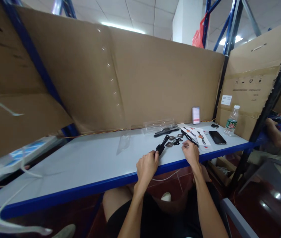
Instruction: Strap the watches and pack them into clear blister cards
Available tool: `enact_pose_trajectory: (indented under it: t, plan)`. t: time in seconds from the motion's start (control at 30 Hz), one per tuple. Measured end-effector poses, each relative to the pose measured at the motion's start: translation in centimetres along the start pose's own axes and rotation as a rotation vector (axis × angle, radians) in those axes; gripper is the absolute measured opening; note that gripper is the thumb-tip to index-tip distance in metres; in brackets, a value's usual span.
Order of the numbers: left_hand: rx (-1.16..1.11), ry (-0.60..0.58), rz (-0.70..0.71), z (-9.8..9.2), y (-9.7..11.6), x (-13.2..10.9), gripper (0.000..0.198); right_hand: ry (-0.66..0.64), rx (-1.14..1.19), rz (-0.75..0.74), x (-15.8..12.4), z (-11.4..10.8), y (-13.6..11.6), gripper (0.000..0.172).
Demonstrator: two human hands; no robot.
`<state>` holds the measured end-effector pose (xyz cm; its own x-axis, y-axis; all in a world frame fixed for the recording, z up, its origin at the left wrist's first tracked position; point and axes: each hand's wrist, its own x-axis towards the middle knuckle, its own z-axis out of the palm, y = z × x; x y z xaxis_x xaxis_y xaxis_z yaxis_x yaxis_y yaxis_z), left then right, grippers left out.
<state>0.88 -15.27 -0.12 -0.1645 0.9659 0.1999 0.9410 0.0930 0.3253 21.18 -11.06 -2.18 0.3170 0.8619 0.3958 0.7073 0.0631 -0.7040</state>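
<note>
My left hand (148, 167) is closed around one end of a black paddle-shaped tool (162, 145) with a slim handle, which points away from me over the table. My right hand (191, 152) has its fingers drawn together near the table's front edge. Whatever may be in its fingertips is too small to make out. Between the hands lie several small brownish square pieces (169, 144) and a small black part (177, 141). A long black piece (189, 137) lies just beyond the right hand. Farther back are more long black pieces (166, 132).
Clear plastic bags (159, 125) lie along the cardboard back wall (160, 82). To the right are printed cards (202, 138), a black phone (217, 137), keys (214, 126), a water bottle (231, 121) and an upright lit phone (196, 115). Another person's arm (279, 132) shows at far right.
</note>
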Motion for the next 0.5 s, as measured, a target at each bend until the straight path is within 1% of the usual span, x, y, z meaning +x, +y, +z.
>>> enact_pose_trajectory:
  t: [0.1,0.17,0.23,0.33,0.4,0.5]
  plan:
    - [-0.032,-0.002,-0.010,0.0,-0.1,0.1,0.043,0.019,0.130,-0.022,0.0,0.2,0.0,0.020]
    - [-0.062,0.005,-0.026,0.0,-0.2,0.3,0.043,0.022,0.230,-0.028,-0.2,0.9,-0.4,0.017]
    - [-0.112,0.013,-0.038,0.2,-0.5,0.6,0.043,-0.059,0.357,-0.050,-0.4,2.0,-1.6,0.015]
    - [-0.230,0.028,-0.021,0.7,-1.1,1.3,0.043,-0.275,0.525,-0.045,-0.8,4.7,-4.5,0.025]
    - [-0.291,0.053,-0.003,1.0,-1.5,1.6,0.041,-0.387,0.595,-0.015,-1.0,6.4,-6.5,0.030]
    - [-0.328,0.083,0.012,1.2,-1.8,1.9,0.037,-0.444,0.684,0.025,-1.1,8.1,-8.1,0.030]
